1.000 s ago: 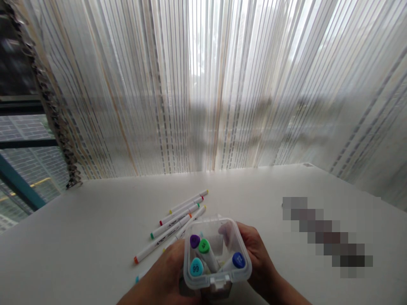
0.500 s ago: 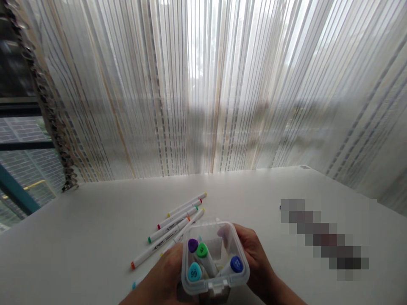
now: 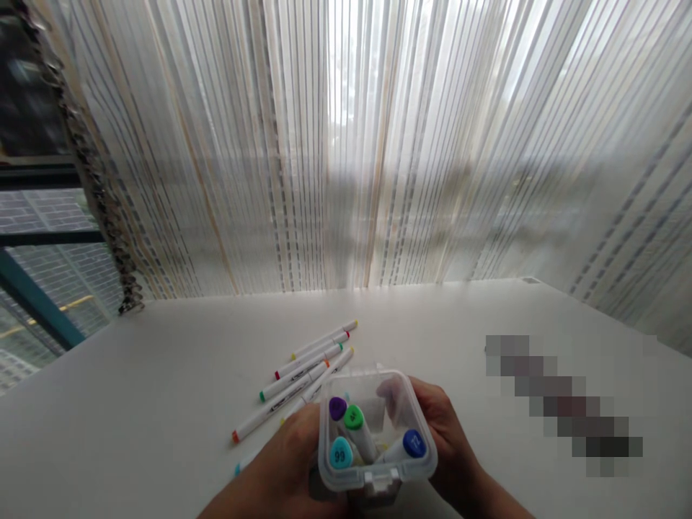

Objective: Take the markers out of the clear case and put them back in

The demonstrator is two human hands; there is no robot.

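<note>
Between my two hands is a clear plastic box (image 3: pixel 378 476), its open top facing me and a latch on the near side. My left hand (image 3: pixel 295 454) grips its left side, and my right hand (image 3: pixel 440 425) is wrapped round the right side. Inside, several markers stand at a tilt: a purple-capped marker (image 3: pixel 338 409), a green-capped marker (image 3: pixel 354 418), a light-blue-capped marker (image 3: pixel 341 454) marked 99 and a dark-blue-capped marker (image 3: pixel 414 443) marked 72. The fingertips under and behind the box are partly hidden.
Left of the box, several white markers lie slanted on the white table (image 3: pixel 135 404), among them an orange-tipped marker (image 3: pixel 278 405). A light-blue-tipped marker (image 3: pixel 246 461) is partly behind my left arm. A blurred-out long object (image 3: pixel 562 404) lies at right. A striped curtain (image 3: pixel 303 144) hangs behind.
The whole view has shifted slightly, so the table, markers and box appear a little further right and higher. Both hands keep the same hold on the box.
</note>
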